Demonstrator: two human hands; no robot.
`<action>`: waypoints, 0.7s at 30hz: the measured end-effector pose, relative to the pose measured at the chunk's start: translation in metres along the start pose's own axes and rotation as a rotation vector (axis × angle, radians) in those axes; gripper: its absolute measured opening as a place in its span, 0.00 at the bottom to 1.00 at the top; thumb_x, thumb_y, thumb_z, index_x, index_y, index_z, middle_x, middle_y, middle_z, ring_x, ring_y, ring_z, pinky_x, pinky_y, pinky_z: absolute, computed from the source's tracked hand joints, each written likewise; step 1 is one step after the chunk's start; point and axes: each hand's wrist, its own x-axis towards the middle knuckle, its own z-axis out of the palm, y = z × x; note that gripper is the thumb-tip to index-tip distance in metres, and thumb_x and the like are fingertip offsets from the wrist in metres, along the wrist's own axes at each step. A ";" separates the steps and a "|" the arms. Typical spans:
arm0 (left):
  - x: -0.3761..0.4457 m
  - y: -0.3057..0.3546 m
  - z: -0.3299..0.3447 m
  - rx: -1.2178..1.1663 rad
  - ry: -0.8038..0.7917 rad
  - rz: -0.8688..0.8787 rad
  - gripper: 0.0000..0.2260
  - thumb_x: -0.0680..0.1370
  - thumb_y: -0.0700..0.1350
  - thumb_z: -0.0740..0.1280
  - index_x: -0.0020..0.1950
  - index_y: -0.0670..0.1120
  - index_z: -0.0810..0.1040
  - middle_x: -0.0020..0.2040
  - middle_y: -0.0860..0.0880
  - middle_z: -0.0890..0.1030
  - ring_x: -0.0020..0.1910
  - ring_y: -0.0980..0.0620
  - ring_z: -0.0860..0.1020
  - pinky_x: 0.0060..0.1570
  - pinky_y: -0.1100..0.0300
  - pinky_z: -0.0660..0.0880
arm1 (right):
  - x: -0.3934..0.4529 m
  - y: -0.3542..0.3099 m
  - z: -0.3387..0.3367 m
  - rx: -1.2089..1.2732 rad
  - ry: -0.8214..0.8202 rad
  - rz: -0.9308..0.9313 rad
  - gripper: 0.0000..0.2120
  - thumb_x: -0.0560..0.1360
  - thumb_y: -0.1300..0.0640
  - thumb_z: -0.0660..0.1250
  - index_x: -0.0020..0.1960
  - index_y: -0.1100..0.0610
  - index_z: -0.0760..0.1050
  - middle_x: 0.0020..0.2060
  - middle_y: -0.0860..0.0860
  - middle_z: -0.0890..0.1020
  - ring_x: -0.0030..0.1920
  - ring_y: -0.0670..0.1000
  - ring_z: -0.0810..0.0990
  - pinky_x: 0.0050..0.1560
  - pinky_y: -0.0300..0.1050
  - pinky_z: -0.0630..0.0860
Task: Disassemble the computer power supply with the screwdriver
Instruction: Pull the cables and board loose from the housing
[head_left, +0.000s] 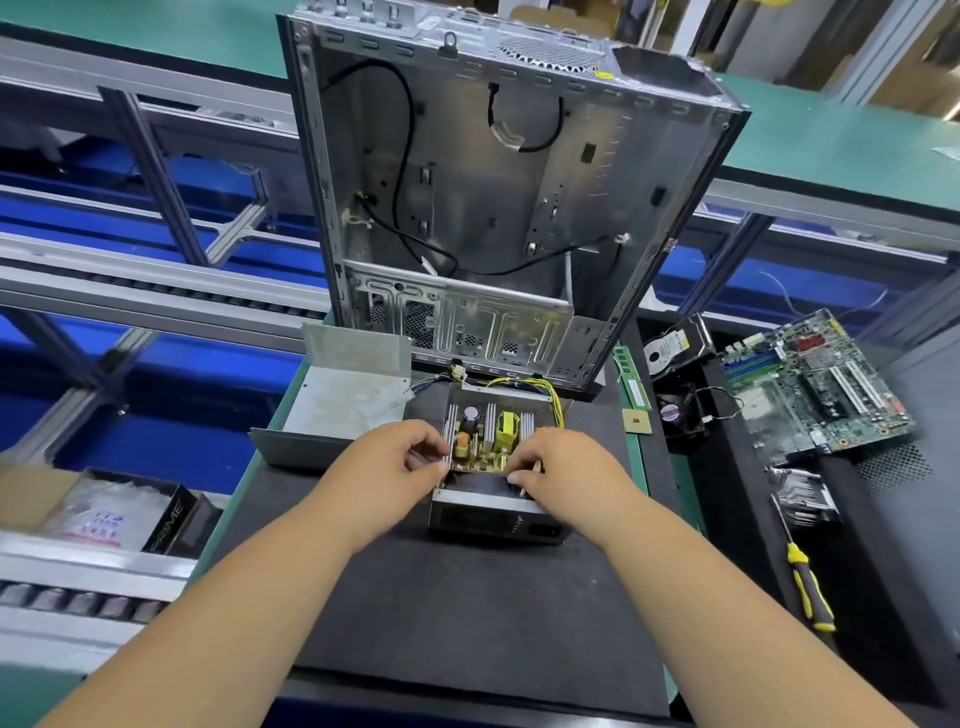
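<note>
The power supply (493, 514) lies on a black mat (467, 613) with its lid off, so its circuit board (491, 436) with a yellow transformer and heat sinks shows. My left hand (395, 467) pinches the board's near left edge. My right hand (561, 478) grips the board's near right edge, fingertips on the metal housing. The removed metal cover (343, 400) rests to the left of the supply. The yellow-and-black screwdriver (808, 587) lies far right, away from both hands.
An empty computer case (493, 197) stands open just behind the supply, with yellow wires (530, 387) running toward it. To the right lie a RAM stick (631, 379), a CPU (638, 421), a small fan (678, 413), a hard drive (672, 351), a motherboard (815, 384) and a heat sink (802, 499).
</note>
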 end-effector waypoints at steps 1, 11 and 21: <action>0.001 0.000 0.000 0.009 -0.010 0.002 0.07 0.74 0.44 0.72 0.43 0.57 0.80 0.41 0.58 0.81 0.37 0.58 0.77 0.46 0.61 0.77 | 0.002 0.000 0.001 -0.015 0.010 0.009 0.06 0.78 0.54 0.68 0.49 0.48 0.84 0.42 0.41 0.78 0.48 0.48 0.78 0.48 0.42 0.74; 0.025 0.016 -0.004 0.217 -0.131 0.110 0.11 0.71 0.52 0.75 0.51 0.59 0.77 0.47 0.60 0.79 0.47 0.61 0.77 0.53 0.55 0.76 | 0.001 0.014 -0.015 0.425 0.129 0.193 0.07 0.77 0.58 0.69 0.44 0.47 0.83 0.40 0.39 0.81 0.40 0.39 0.77 0.39 0.34 0.70; 0.062 0.035 -0.011 -0.024 -0.167 0.075 0.15 0.70 0.59 0.74 0.52 0.60 0.73 0.48 0.60 0.78 0.47 0.60 0.78 0.46 0.62 0.74 | 0.006 0.025 -0.014 1.025 0.241 0.477 0.07 0.79 0.64 0.65 0.52 0.59 0.82 0.44 0.55 0.84 0.38 0.49 0.82 0.29 0.36 0.71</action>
